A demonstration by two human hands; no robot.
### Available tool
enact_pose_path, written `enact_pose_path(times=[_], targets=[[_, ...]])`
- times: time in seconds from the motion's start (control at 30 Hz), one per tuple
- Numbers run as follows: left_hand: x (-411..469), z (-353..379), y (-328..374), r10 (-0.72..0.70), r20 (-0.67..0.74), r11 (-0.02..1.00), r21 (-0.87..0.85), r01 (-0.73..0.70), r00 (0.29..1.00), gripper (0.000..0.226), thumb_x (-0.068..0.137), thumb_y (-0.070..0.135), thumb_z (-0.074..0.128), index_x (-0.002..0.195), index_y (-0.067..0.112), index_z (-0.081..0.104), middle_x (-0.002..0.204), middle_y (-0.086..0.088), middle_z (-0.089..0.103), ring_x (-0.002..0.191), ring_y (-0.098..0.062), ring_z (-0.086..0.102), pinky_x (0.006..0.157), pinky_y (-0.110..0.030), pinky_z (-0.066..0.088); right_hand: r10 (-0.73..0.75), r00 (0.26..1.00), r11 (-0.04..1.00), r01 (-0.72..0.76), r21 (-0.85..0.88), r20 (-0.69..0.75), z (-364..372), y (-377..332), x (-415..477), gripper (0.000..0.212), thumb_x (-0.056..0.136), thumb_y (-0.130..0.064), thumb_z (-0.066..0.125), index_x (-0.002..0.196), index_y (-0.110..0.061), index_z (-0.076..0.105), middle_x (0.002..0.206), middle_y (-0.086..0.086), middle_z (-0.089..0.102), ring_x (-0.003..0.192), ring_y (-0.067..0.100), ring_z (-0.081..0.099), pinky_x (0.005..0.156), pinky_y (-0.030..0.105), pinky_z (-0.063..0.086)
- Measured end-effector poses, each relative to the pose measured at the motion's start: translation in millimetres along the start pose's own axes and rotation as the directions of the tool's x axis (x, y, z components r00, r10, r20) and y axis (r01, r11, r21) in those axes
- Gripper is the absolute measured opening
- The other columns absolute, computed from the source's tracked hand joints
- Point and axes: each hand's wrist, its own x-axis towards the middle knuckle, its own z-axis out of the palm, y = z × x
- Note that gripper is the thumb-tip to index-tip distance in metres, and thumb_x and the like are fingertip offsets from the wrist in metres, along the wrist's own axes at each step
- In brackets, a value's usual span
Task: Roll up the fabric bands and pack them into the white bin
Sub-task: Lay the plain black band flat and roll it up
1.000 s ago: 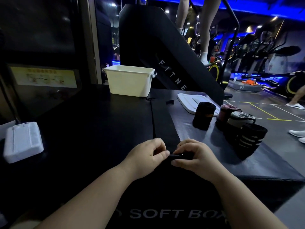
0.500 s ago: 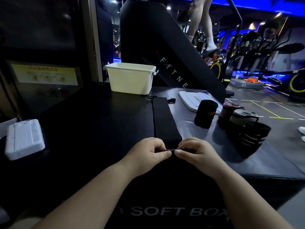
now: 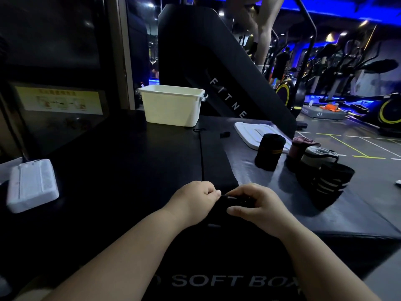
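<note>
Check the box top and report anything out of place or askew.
Nothing stands out. The white bin stands upright at the far edge, four rolled bands stand grouped at right, and the left hand and right hand pinch the near end of the flat black band, which lies straight.

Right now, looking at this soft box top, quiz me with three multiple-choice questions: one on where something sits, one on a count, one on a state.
1. Where is the white bin?
A. At the far edge, beyond the flat black band
B. Beside the left hand
C. On the floor

2. How many rolled bands stand at the right?
A. One
B. Four
C. Seven

3. What are the hands doing?
A. Resting open
B. Lifting the bin
C. Pinching the band's near end

Answers:
1 A, the bin sits past the band's far end.
2 B: black roll, pinkish roll, pale-topped roll, striped roll.
3 C, the left hand and right hand close their fingers on it.
</note>
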Motion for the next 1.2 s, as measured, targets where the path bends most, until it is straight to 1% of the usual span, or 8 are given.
enact_pose_path(times=[0.2, 0.43, 0.57, 0.7, 0.83, 0.97, 1.1, 1.2], targets=[[0, 2, 5, -0.005, -0.043, 0.997, 0.082, 0.009, 0.999, 0.035, 0.097, 0.044, 0.047, 0.082, 0.015, 0.059, 0.068, 0.006, 0.053, 0.066, -0.013, 0.051, 0.060, -0.031, 0.038, 0.035, 0.999, 0.999, -0.035, 0.008, -0.034, 1, -1, -1, 0.027, 0.073, -0.025, 0.084, 0.085, -0.043, 0.068, 0.087, -0.012, 0.069, 0.087, -0.002, 0.062, 0.076, 0.010, 0.044], [-6, 5, -6, 0.106, -0.216, 0.979, -0.148, -0.140, 0.971, 0.003, 0.090, 0.028, 0.065, 0.091, 0.029, 0.068, 0.091, 0.013, 0.061, 0.083, 0.000, 0.057, 0.076, -0.019, 0.048, 0.048, 0.999, 0.999, -0.048, 0.021, -0.023, 3, -3, 1, 0.021, 0.079, -0.022, 0.080, 0.085, -0.039, 0.070, 0.083, -0.014, 0.069, 0.085, -0.007, 0.061, 0.073, 0.007, 0.043], [-10, 0, -11, 0.094, -0.134, 0.969, -0.215, -0.122, 0.987, 0.016, 0.085, 0.026, 0.071, 0.100, 0.030, 0.071, 0.099, 0.013, 0.064, 0.088, 0.002, 0.061, 0.078, -0.012, 0.049, 0.043, 0.996, 0.999, -0.040, 0.031, -0.076, 6, 1, 2, 0.026, 0.080, -0.022, 0.078, 0.092, -0.043, 0.068, 0.079, -0.015, 0.068, 0.081, -0.004, 0.062, 0.072, 0.011, 0.043], [-9, 1, -12, 0.134, -0.078, 0.989, -0.049, -0.138, 0.988, 0.033, 0.082, 0.029, 0.075, 0.113, 0.034, 0.064, 0.105, 0.018, 0.056, 0.094, 0.007, 0.053, 0.074, -0.001, 0.037, 0.086, 0.991, 0.995, -0.081, 0.050, -0.105, 11, 4, 3, 0.024, 0.081, -0.024, 0.077, 0.088, -0.040, 0.059, 0.076, -0.008, 0.066, 0.068, 0.004, 0.059, 0.069, 0.026, 0.047], [-7, 5, -12, 0.134, -0.116, 0.989, -0.051, -0.141, 0.984, 0.025, 0.087, 0.028, 0.070, 0.111, 0.031, 0.066, 0.101, 0.017, 0.058, 0.095, 0.002, 0.053, 0.077, -0.004, 0.036, 0.115, 0.985, 0.991, -0.105, 0.083, -0.132, 11, 5, 1, 0.018, 0.077, -0.028, 0.081, 0.084, -0.037, 0.067, 0.081, -0.009, 0.071, 0.075, 0.004, 0.065, 0.071, 0.022, 0.051], [-6, 5, -12, 0.123, -0.117, 0.987, -0.086, -0.134, 0.985, 0.018, 0.089, 0.026, 0.068, 0.106, 0.027, 0.068, 0.095, 0.013, 0.064, 0.090, -0.002, 0.059, 0.081, -0.017, 0.046, 0.049, 0.996, 0.999, -0.047, 0.018, -0.071, 7, 9, 1, 0.038, 0.066, -0.016, 0.088, 0.091, -0.038, 0.068, 0.097, -0.012, 0.064, 0.082, 0.005, 0.062, 0.072, 0.013, 0.048], [-6, 5, -14, 0.115, -0.121, 0.986, -0.103, -0.128, 0.986, 0.030, 0.090, 0.028, 0.067, 0.118, 0.037, 0.061, 0.088, 0.015, 0.056, 0.080, 0.005, 0.054, 0.071, -0.001, 0.036, 0.022, 0.997, 0.997, -0.027, -0.070, -0.069, 7, 11, 5, 0.035, 0.070, -0.018, 0.086, 0.098, -0.034, 0.072, 0.096, -0.014, 0.063, 0.086, 0.002, 0.060, 0.075, 0.012, 0.046], [-6, 5, -15, 0.116, -0.132, 0.987, -0.095, -0.129, 0.984, 0.032, 0.088, 0.030, 0.069, 0.118, 0.038, 0.061, 0.090, 0.015, 0.056, 0.080, 0.004, 0.053, 0.070, -0.002, 0.036, 0.019, 0.997, 0.995, -0.027, -0.096, -0.081, 8, 12, 4, 0.029, 0.075, -0.023, 0.082, 0.101, -0.030, 0.074, 0.092, -0.013, 0.064, 0.087, 0.001, 0.061, 0.077, 0.015, 0.047]])
